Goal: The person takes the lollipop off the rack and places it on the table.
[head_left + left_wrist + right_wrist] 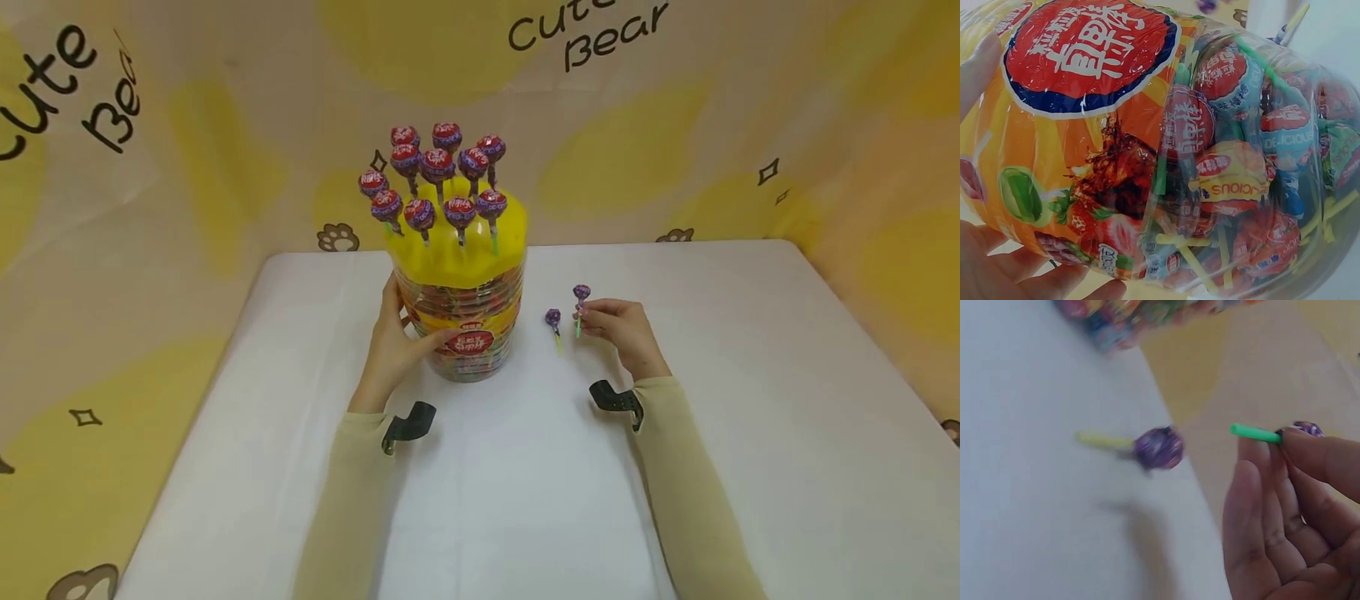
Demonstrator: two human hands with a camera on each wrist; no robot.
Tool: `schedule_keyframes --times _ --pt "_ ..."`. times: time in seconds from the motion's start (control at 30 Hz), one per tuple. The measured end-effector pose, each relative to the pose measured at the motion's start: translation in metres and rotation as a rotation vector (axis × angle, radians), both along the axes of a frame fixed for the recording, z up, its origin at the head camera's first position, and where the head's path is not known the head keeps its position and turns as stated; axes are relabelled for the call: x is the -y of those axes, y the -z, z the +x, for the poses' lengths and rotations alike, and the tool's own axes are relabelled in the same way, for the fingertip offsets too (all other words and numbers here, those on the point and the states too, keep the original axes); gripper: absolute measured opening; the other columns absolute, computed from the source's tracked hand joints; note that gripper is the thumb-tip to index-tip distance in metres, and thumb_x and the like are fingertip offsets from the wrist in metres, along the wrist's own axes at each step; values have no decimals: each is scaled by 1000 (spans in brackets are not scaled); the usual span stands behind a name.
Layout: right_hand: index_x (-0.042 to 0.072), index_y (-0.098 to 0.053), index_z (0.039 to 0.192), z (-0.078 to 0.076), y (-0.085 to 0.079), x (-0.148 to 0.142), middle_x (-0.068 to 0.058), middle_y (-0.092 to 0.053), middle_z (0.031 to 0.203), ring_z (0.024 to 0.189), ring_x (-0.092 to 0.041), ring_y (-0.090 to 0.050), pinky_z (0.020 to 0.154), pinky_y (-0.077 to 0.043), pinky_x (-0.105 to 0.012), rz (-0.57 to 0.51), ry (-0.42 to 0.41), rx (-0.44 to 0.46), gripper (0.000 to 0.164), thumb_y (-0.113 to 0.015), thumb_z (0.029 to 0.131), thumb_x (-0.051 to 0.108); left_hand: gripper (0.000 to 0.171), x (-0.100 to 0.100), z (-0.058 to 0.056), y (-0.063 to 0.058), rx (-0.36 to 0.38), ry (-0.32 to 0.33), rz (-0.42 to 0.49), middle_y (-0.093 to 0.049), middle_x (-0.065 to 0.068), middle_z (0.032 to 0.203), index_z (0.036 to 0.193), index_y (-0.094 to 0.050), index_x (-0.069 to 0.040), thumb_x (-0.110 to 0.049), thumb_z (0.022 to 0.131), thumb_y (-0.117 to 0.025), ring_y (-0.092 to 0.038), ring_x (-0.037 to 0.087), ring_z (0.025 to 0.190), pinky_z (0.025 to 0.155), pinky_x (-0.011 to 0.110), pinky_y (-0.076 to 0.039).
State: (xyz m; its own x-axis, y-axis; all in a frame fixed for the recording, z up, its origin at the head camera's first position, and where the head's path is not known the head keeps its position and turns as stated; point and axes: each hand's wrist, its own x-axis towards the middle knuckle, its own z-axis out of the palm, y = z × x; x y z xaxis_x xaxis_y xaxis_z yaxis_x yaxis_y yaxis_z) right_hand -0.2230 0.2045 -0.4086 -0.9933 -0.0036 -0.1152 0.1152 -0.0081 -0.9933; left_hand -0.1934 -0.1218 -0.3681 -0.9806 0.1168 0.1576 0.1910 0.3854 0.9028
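A clear plastic jar (472, 367) full of wrapped lollipops stands on the table under a yellow lid (472, 268). Several purple-and-red lollipops (437, 166) stick up from that lid. My left hand (390, 350) grips the jar's left side, thumb across the front label (1085, 56). To the jar's right, my right hand (622, 329) pinches a purple lollipop by its green stick (1257, 433), ball upward in the head view. Just left of those fingers, a second purple lollipop (552, 317) with a yellow stick (1104, 441) lies on the table.
The white table (480, 500) reaches back to a yellow patterned backdrop (622, 167). Cloth with the same print hangs on the left and right sides. Each wrist wears a black strap mount (617, 398).
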Motion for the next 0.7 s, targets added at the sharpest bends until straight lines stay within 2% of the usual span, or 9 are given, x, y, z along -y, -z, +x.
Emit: schedule_keyframes --times 0.1,0.27,0.47,0.7 --pt "-23 -51 113 -1 14 -2 2 -66 77 68 -8 -63 67 -56 -22 24 -27 78 30 -57 90 -5 102 0 2 2 -11 2 -8 -23 8 153 151 -5 -17 -26 80 -77 -24 27 139 109 52 -28" --pt "-25 -51 112 -4 25 -5 -2 -66 74 64 -8 -62 63 -56 -20 13 -52 133 30 -56 89 -6 100 -1 1 3 -9 7 0 -23 9 153 151 -4 -18 -26 81 -76 -24 28 139 109 52 -28" --pt "-25 -52 111 -6 28 -4 -2 -66 72 61 -8 -62 60 -55 -19 28 -53 170 30 -58 89 -6 100 0 1 4 -6 6 8 -23 8 153 151 -5 -18 -26 81 -75 -24 28 139 109 52 -28" --pt "-24 -55 110 -6 29 -2 -2 -66 73 62 -6 -62 61 -55 -18 69 -44 167 29 -60 88 -5 99 0 1 3 -16 23 24 -22 7 153 151 -4 -19 -23 82 -75 -23 27 139 109 53 -28"
